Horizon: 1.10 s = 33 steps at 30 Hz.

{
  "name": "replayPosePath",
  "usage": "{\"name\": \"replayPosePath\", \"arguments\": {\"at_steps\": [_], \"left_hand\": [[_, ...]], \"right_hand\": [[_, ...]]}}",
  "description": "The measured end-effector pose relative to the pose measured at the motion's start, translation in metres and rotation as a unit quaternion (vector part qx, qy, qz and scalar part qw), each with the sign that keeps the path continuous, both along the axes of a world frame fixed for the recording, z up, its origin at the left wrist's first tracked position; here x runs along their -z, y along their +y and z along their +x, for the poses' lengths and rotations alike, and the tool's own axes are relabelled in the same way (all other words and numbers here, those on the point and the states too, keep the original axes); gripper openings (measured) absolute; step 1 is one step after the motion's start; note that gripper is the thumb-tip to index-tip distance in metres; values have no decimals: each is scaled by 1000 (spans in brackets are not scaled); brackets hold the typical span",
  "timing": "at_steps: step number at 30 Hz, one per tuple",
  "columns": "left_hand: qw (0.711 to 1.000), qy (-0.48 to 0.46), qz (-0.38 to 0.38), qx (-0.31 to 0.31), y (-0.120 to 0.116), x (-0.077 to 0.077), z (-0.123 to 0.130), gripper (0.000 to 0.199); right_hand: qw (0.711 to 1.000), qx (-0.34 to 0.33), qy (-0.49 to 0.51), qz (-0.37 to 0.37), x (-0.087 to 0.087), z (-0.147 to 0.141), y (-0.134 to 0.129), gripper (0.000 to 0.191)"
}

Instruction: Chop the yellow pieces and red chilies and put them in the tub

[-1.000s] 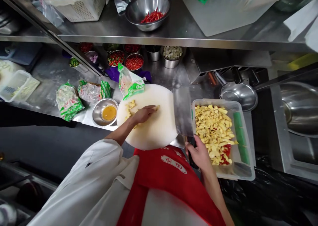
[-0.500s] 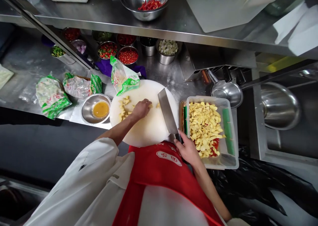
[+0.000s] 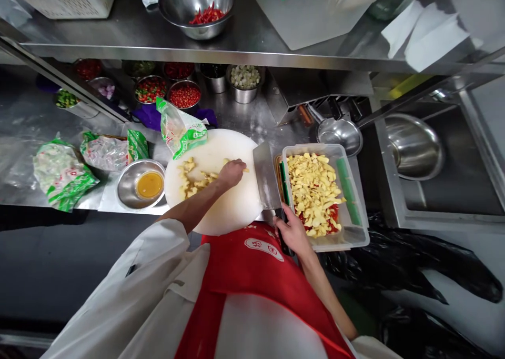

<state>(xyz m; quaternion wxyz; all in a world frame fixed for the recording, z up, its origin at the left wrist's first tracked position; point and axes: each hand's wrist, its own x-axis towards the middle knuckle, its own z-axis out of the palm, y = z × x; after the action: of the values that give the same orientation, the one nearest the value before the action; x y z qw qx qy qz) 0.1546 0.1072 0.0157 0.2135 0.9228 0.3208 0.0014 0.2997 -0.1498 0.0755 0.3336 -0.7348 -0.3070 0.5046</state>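
Observation:
A round white cutting board (image 3: 221,217) lies in front of me, with pale yellow ginger pieces (image 3: 189,182) on its left part. My left hand (image 3: 232,173) is over the middle of the board, fingers closed on a small ginger piece (image 3: 246,170) that sticks out at the fingertips. In my right hand (image 3: 292,229) is the black handle of a cleaver (image 3: 267,177), its broad blade over the board's right edge. Right of the blade stands a clear plastic tub (image 3: 357,238) holding sliced ginger (image 3: 315,190) and some red chillies.
A steel bowl (image 3: 122,182) with yellow liquid and plastic bags (image 3: 65,172) stand left of the board. Another bag (image 3: 182,130) touches its back edge. Cups of chopped ingredients (image 3: 184,96) line the back, under a steel shelf (image 3: 252,59). A ladle (image 3: 340,135) lies behind the tub.
The view has shifted, so the shelf and tub appear further left. The cleaver blade has moved off toward the board's right edge, nearer the tub. My left hand still pinches ginger.

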Motion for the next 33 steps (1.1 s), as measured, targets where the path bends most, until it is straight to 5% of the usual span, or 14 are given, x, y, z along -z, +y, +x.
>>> {"name": "replayPosePath", "arguments": {"at_steps": [4,11,20,33], "left_hand": [[987,-80,-36,134,7,-1,-13,32],[979,-71,-32,187,13,8,-23,34],[964,-176,32,198,14,21,-20,30],[963,-170,79,193,11,27,-21,27]], "right_hand": [[992,-60,-112,-7,-7,2,-6,56],[957,-174,-232,-18,-19,-10,2,37],[914,-276,-288,-65,-58,-10,2,32],[906,-292,-293,-88,-49,-16,25,26]]}}
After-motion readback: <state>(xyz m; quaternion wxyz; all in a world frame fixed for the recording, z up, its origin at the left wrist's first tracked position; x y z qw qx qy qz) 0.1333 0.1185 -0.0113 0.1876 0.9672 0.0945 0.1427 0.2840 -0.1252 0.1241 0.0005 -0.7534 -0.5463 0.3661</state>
